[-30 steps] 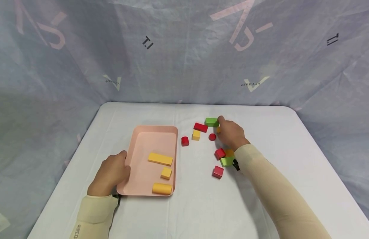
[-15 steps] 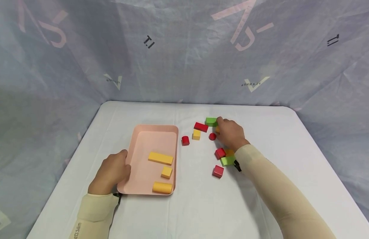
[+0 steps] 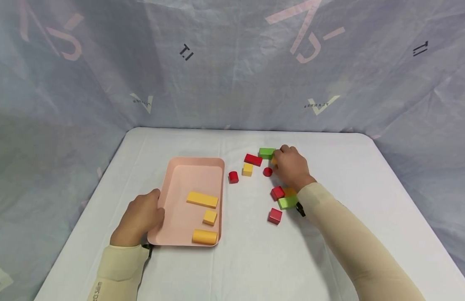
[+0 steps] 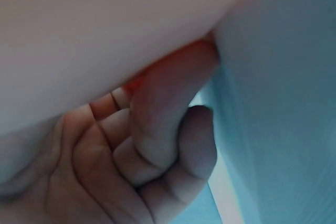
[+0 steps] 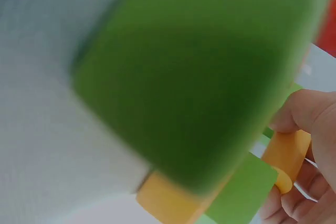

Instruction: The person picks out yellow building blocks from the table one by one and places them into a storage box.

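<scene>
My left hand (image 3: 140, 217) grips the left rim of a pink tray (image 3: 183, 165), its fingers curled beneath the edge in the left wrist view. Inside the tray lie a long yellow block (image 3: 202, 199), a yellow cube (image 3: 209, 217) and a yellow cylinder (image 3: 204, 237). At the far right group my right hand (image 3: 291, 167) pinches an orange-yellow block (image 5: 286, 150) with a rounded end, mostly covered by the hand in the head view. Just left of that hand are a green block (image 3: 267, 153) and a round red piece (image 3: 268, 172).
Between tray and right hand lie a red bar (image 3: 253, 159), a yellow block (image 3: 247, 169) and a red cylinder (image 3: 233, 177). Under the right forearm's near side sit a red cube (image 3: 277, 193), an orange block (image 3: 290, 192) and a green block (image 3: 288, 202). Another red cube (image 3: 275, 216) lies nearer.
My right hand's fingers have shifted around the orange-yellow block, the thumb side dropping lower and uncovering more of the green block. The left hand and the tray stay in place.
</scene>
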Action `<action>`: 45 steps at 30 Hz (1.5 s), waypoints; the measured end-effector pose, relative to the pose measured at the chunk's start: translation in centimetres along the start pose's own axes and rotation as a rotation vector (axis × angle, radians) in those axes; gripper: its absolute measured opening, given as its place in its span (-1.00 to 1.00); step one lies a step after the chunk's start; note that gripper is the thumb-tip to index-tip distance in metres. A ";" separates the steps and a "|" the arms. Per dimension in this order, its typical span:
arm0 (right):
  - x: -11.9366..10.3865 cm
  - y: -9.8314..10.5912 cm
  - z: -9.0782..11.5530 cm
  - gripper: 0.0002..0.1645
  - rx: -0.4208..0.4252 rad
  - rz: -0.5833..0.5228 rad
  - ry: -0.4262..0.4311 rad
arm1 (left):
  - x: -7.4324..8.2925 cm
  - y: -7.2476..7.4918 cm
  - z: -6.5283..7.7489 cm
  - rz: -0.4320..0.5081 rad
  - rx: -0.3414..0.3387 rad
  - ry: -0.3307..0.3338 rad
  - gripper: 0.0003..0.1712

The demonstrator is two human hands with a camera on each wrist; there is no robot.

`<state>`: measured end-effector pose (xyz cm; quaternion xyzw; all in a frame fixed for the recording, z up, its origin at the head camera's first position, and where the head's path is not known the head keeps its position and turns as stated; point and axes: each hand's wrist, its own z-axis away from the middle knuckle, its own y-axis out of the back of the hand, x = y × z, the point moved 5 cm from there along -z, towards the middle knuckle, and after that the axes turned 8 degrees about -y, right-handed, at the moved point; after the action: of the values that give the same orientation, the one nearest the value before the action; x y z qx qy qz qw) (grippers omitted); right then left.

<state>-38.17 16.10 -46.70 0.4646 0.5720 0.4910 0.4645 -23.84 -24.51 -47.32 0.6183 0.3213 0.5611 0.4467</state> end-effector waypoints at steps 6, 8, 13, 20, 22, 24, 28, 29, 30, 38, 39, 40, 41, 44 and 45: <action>0.1 0.0 0.1 -0.44 0.020 -0.017 0.003 | 0.0 -0.1 0.1 0.001 0.002 -0.003 -0.90; 0.2 0.0 0.2 -0.42 0.024 -0.011 0.005 | 0.0 -0.1 0.1 0.005 0.003 -0.005 -0.91; 0.3 -0.1 0.3 -0.37 0.031 0.021 0.011 | 0.2 0.0 0.1 0.005 0.006 -0.004 -0.88; 0.2 -0.2 0.4 -0.35 -0.005 -0.024 -0.020 | 0.2 -0.1 0.2 0.004 0.009 -0.010 -0.87; 0.0 0.0 0.5 -0.36 -0.005 -0.042 -0.019 | 0.2 -0.1 0.2 0.001 0.014 -0.012 -0.87; -0.2 0.2 0.6 -0.38 0.006 -0.054 -0.012 | 0.1 0.0 0.2 -0.003 0.019 -0.013 -0.88; -0.7 0.5 1.0 -0.41 -0.003 -0.065 -0.007 | 0.1 0.0 0.2 -0.001 0.019 -0.011 -0.87; -0.8 0.5 1.0 -0.40 -0.007 -0.068 -0.006 | 0.2 0.0 0.2 0.001 0.019 -0.011 -0.87; -1.0 0.5 1.1 -0.39 -0.012 -0.066 -0.003 | 0.2 0.0 0.2 0.004 0.016 -0.010 -0.86; -2.4 1.0 1.7 -0.33 0.000 -0.076 0.034 | 0.1 -0.1 0.2 0.011 0.011 -0.011 -0.87; -2.6 1.1 1.7 -0.33 0.002 -0.076 0.037 | 0.1 -0.1 0.2 0.011 0.010 -0.011 -0.87; -2.8 1.2 1.8 -0.32 0.004 -0.077 0.040 | 0.1 -0.1 0.2 0.012 0.008 -0.010 -0.88; -2.9 1.3 1.9 -0.31 0.001 -0.078 0.039 | 0.1 -0.1 0.2 0.013 0.005 -0.010 -0.88; -3.1 1.3 1.9 -0.31 0.010 -0.076 0.043 | 0.0 -0.2 0.2 0.012 0.002 -0.007 -0.87; -3.1 1.2 1.9 -0.33 0.016 -0.073 0.045 | 0.1 -0.2 0.2 0.013 0.002 -0.007 -0.87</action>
<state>-35.76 13.35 -45.42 0.4360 0.6030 0.4796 0.4652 -23.62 -24.44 -47.44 0.6228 0.3165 0.5614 0.4436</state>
